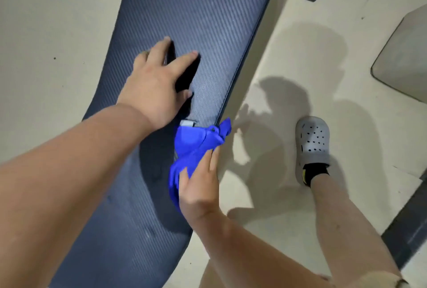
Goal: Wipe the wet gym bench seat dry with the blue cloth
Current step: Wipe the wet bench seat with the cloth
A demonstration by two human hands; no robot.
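a vivid blue cloth (196, 146) is being seen against a dark navy bench pad (184, 17) patterned with fine diagonal weave lines, while a pale grey clog (312, 142) dotted with dark holes and a black sock (316, 171) are being shown on a beige floor (46, 33).

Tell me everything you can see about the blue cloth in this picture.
The blue cloth is bright blue, soft fabric, bunched and creased, not spread flat. It lies at the right edge of the dark bench seat, and one twisted corner sticks out past that edge over the floor. The right hand presses on its near part with fingers extended. The left hand rests flat on the seat farther up, not touching it.
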